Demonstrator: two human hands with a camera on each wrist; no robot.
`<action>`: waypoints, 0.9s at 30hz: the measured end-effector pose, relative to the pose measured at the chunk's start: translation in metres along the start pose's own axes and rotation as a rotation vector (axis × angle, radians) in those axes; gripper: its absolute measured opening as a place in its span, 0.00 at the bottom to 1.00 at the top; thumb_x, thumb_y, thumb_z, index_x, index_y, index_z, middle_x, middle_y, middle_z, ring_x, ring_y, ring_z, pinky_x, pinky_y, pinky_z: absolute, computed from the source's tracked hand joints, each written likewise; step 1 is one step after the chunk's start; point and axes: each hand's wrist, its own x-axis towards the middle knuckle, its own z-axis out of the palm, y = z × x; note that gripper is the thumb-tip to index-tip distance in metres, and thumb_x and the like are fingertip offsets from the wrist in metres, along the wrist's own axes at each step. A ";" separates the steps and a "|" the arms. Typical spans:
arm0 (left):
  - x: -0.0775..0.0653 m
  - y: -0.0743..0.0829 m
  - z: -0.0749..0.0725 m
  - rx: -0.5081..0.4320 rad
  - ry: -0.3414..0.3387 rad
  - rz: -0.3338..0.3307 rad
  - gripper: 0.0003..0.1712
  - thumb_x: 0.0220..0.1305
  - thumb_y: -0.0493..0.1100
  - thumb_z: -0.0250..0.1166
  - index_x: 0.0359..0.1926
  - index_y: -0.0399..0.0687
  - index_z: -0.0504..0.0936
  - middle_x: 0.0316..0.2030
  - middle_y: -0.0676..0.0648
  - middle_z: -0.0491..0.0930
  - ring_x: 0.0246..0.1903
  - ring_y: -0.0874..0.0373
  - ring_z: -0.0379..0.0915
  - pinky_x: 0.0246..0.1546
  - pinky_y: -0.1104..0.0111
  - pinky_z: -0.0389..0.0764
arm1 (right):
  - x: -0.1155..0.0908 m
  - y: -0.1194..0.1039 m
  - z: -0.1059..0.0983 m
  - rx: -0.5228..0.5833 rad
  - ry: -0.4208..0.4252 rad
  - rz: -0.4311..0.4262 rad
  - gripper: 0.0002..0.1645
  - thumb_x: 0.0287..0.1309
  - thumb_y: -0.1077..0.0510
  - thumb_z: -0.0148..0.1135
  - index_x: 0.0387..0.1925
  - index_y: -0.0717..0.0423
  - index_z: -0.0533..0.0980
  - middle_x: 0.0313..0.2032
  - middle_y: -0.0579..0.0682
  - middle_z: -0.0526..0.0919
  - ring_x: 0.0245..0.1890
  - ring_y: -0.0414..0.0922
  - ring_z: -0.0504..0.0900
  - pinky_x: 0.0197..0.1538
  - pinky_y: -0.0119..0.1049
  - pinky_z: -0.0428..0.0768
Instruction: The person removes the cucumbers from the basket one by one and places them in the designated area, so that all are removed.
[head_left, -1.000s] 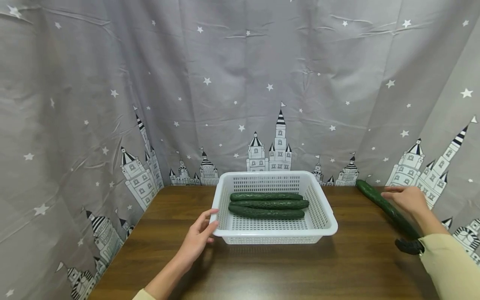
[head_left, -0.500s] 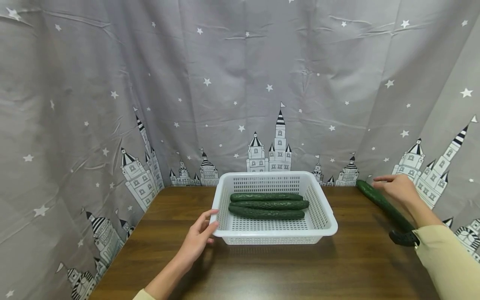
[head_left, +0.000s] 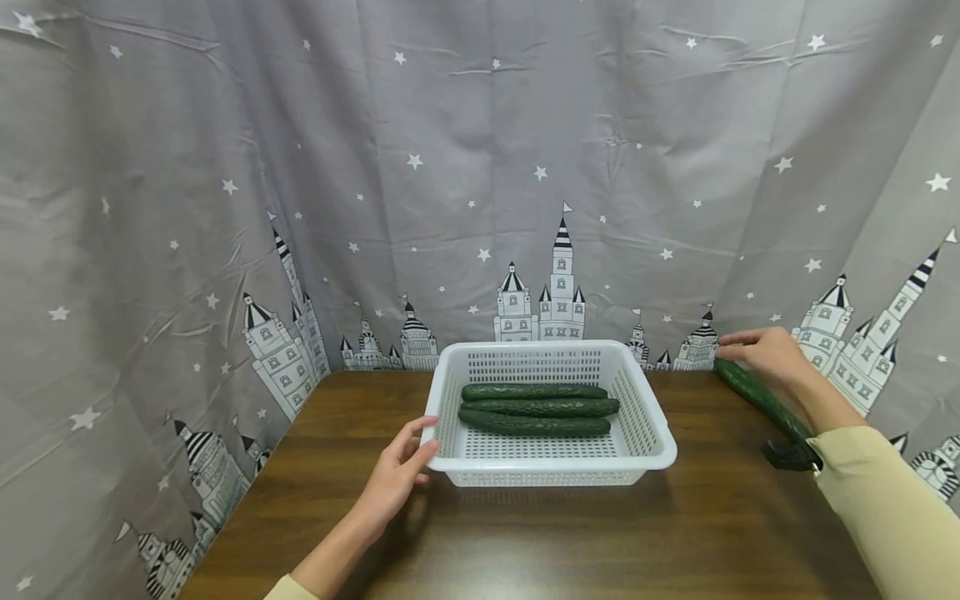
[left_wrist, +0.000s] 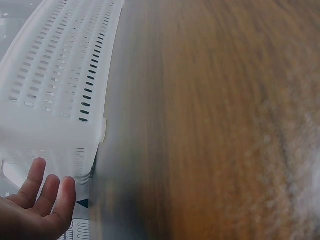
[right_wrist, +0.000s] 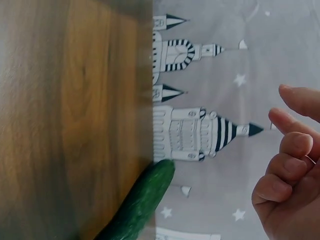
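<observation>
A white plastic basket (head_left: pixel 555 479) with slotted walls stands mid-table, and three dark green cucumbers (head_left: pixel 536 408) lie side by side in it. At its left near corner my left hand (head_left: pixel 397 467) grips the rim, thumb on top and other fingers beneath. These lower fingers (left_wrist: pixel 65 200) show beside the basket wall (left_wrist: pixel 55 75) in the left wrist view. A single cucumber (head_left: pixel 757 400) lies slantwise on the table at the right. Over its far end is my right hand (head_left: pixel 772 354), apart from it in the right wrist view, thumb and index extended, other fingers loosely bent, holding nothing.
The brown wooden table (head_left: pixel 525 542) ends at the back against a grey curtain (head_left: pixel 450 208) printed with stars and castles. A black device (head_left: pixel 791 454) sits at my right wrist, by the sleeve (head_left: pixel 877 492).
My right hand has moved forward and left along the lone cucumber to its far end. The left hand, the basket and the cucumbers in it have stayed put.
</observation>
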 end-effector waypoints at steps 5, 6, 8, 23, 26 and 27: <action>0.000 0.002 0.000 -0.002 0.002 0.006 0.24 0.73 0.46 0.61 0.67 0.53 0.72 0.47 0.37 0.81 0.39 0.57 0.77 0.38 0.60 0.80 | 0.007 -0.017 0.003 0.024 -0.067 -0.026 0.33 0.65 0.45 0.64 0.59 0.67 0.77 0.66 0.73 0.69 0.66 0.68 0.66 0.58 0.55 0.73; 0.000 0.002 0.000 -0.004 0.001 0.006 0.24 0.73 0.46 0.61 0.67 0.53 0.72 0.47 0.37 0.81 0.39 0.57 0.77 0.38 0.60 0.80 | 0.009 -0.020 0.004 0.032 -0.083 -0.028 0.33 0.65 0.45 0.64 0.60 0.67 0.76 0.67 0.73 0.67 0.67 0.69 0.65 0.61 0.59 0.71; 0.000 0.002 0.000 -0.006 0.000 0.006 0.24 0.73 0.46 0.61 0.67 0.53 0.72 0.47 0.37 0.81 0.39 0.56 0.77 0.38 0.60 0.80 | 0.011 -0.027 0.006 0.039 -0.118 -0.039 0.33 0.66 0.45 0.64 0.61 0.68 0.76 0.68 0.74 0.65 0.67 0.71 0.63 0.64 0.65 0.66; -0.001 -0.002 0.003 -0.004 -0.006 -0.008 0.23 0.72 0.46 0.62 0.66 0.56 0.73 0.45 0.38 0.81 0.39 0.56 0.77 0.39 0.59 0.81 | 0.029 -0.064 0.032 0.031 -0.242 -0.130 0.28 0.64 0.48 0.66 0.57 0.64 0.80 0.61 0.69 0.76 0.25 0.42 0.69 0.29 0.35 0.69; 0.000 -0.001 0.001 -0.005 0.001 -0.005 0.23 0.72 0.46 0.62 0.66 0.56 0.73 0.44 0.38 0.81 0.39 0.56 0.77 0.39 0.59 0.81 | 0.034 -0.073 0.037 0.035 -0.278 -0.130 0.26 0.64 0.50 0.66 0.58 0.63 0.80 0.51 0.62 0.83 0.18 0.38 0.61 0.25 0.35 0.67; 0.000 0.000 0.000 -0.004 0.000 0.000 0.23 0.72 0.46 0.62 0.66 0.56 0.73 0.44 0.38 0.81 0.39 0.56 0.77 0.39 0.59 0.81 | 0.036 -0.076 0.039 0.032 -0.287 -0.131 0.26 0.65 0.50 0.65 0.58 0.63 0.80 0.48 0.60 0.85 0.18 0.38 0.61 0.25 0.35 0.67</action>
